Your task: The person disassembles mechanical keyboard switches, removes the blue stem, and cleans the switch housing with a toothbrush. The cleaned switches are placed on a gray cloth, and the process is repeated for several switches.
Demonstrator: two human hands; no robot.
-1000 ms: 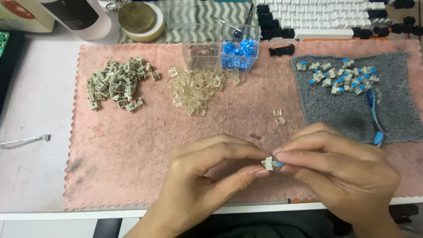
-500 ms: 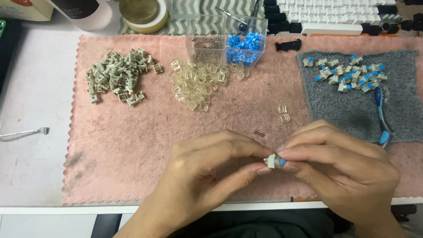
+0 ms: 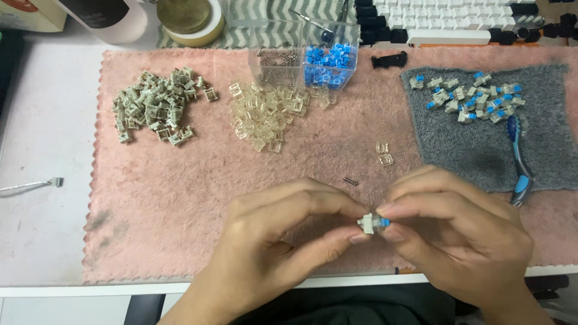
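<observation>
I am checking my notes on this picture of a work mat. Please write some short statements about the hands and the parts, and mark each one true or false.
1. Both hands, the left hand and the right hand, pinch one small keyboard switch with a blue stem. True.
2. The pile of clear switch housings lies on the grey cloth. False: it lies on the pink mat; the grey cloth carries assembled blue-stem switches.
3. A blue toothbrush lies on the grey cloth. True.
4. The pile of beige housings is right of the clear pile. False: it is left of it.
</observation>
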